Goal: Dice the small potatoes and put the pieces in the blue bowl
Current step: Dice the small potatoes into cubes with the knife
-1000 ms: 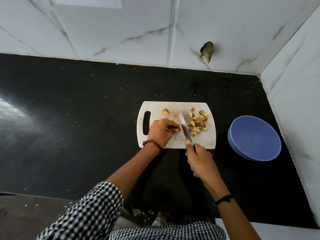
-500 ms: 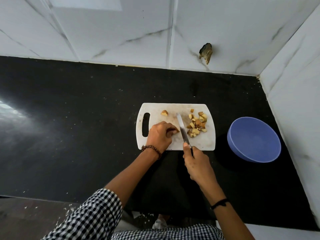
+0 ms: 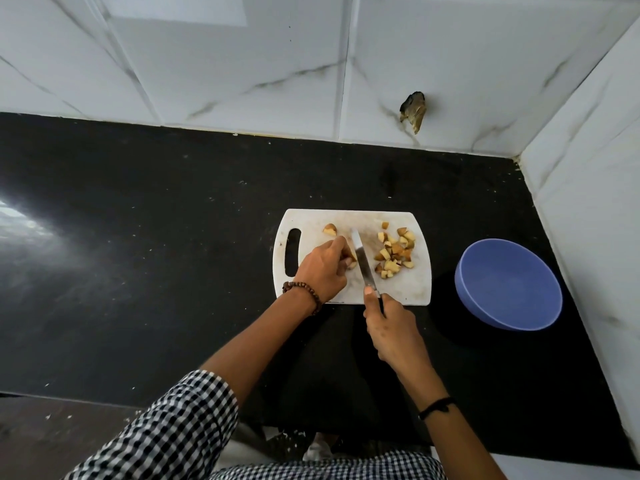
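Note:
A white cutting board (image 3: 408, 289) lies on the black counter. My left hand (image 3: 323, 270) pinches a potato piece (image 3: 350, 262) against the board. My right hand (image 3: 391, 329) grips the handle of a knife (image 3: 362, 259), forefinger along its spine; the blade lies just right of that piece. A pile of diced potato (image 3: 394, 252) sits on the board's right half. One lone chunk (image 3: 329, 230) rests near the far edge. The blue bowl (image 3: 509, 284), with nothing visible inside, stands right of the board.
The black counter (image 3: 138, 254) stretches far to the left. White tiled walls close off the back and the right side, and a broken hole (image 3: 412, 112) marks the back wall. The counter's front edge runs near my body.
My left hand has shifted its fingers on the potato piece. The knife blade has moved slightly along the piece. The pile and bowl stay put.

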`<state>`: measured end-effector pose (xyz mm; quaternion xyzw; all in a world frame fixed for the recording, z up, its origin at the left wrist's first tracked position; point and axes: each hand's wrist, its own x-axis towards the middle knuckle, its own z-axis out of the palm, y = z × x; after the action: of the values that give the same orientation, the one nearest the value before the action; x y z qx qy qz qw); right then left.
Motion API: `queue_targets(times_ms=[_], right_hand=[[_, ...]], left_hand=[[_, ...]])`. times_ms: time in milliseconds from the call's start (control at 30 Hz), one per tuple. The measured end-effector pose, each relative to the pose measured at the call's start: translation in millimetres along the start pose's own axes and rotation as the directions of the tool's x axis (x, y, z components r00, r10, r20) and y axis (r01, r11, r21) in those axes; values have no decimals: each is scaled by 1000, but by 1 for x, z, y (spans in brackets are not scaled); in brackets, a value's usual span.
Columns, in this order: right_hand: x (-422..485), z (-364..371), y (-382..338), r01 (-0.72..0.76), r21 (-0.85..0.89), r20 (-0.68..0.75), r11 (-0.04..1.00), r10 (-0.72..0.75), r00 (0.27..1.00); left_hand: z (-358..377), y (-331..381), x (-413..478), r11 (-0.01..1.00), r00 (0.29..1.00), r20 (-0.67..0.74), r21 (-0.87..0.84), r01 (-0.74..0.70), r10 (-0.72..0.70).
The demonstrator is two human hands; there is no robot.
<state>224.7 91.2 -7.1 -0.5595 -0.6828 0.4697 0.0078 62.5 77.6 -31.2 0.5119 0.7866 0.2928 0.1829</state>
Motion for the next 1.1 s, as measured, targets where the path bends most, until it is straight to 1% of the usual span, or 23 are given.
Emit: queue_targets(times_ms=[67, 167, 300, 433, 567, 633, 767, 833, 900, 1100], right_hand=[[1, -1, 0, -10, -29, -12, 1000, 10, 1000], [0, -4, 1, -16, -55, -14, 998, 15, 1000], [-1, -3, 2, -31, -10, 1, 999, 31, 1000], [-1, -3, 3, -20, 6, -10, 1000, 20, 1000], [1, -2, 4, -26, -8, -17, 1000, 26, 1000], [2, -1, 5, -38, -9, -16, 999, 38, 999], [1, -2, 3, -39, -5, -2, 999, 39, 999], [-1, -2, 3, -28, 1, -4, 1000, 28, 1000], [-2, -3, 2, -15, 9, -12, 1000, 15, 1000], [-2, 0, 0, -46, -27, -19, 999, 45, 999]], left_hand=[[-2, 3, 3, 1000, 999, 31, 23, 7, -8], [-4, 6, 8, 997, 997, 51, 57, 60, -63], [-5, 6, 10, 989, 993, 7, 89, 118, -119], [-5, 3, 6, 989, 989, -41, 6, 145, -145], [-5, -1, -5, 986, 986, -79, -93, 138, -146], [-4, -2, -8, 988, 989, -78, -96, 120, -127], [0, -2, -9, 997, 995, -49, 9, 82, -81], [0, -1, -6, 998, 998, -49, 39, 45, -43], [-2, 2, -2, 998, 1000, -20, 63, 5, -3], [-5, 4, 6, 997, 999, 33, 76, -25, 22]])
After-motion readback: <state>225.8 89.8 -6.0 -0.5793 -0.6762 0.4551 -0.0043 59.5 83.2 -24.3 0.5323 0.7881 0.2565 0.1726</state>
